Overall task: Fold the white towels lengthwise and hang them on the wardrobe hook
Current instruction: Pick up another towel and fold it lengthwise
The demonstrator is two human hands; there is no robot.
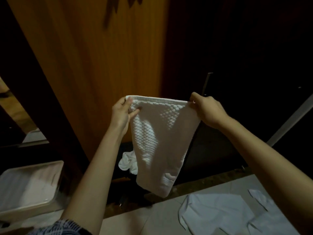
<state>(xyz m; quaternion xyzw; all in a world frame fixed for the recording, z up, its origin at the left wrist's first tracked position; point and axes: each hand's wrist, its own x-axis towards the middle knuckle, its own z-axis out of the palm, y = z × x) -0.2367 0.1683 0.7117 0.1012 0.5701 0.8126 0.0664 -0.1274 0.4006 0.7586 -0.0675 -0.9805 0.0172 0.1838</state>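
One white towel (160, 133) pinched between left hand (121, 114) and right hand (208, 109) (two more cloths (218, 216) below)

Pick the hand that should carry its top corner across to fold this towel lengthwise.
Right, as a hedged call. The right hand pinches only the corner's tip, so it looks freer to swing across. The left hand has fingers spread over the white towel, a steadier anchor to fold against.

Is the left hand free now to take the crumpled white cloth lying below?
Probably not: the left hand pinches one top corner of the held towel, which also hangs before the crumpled white cloth.
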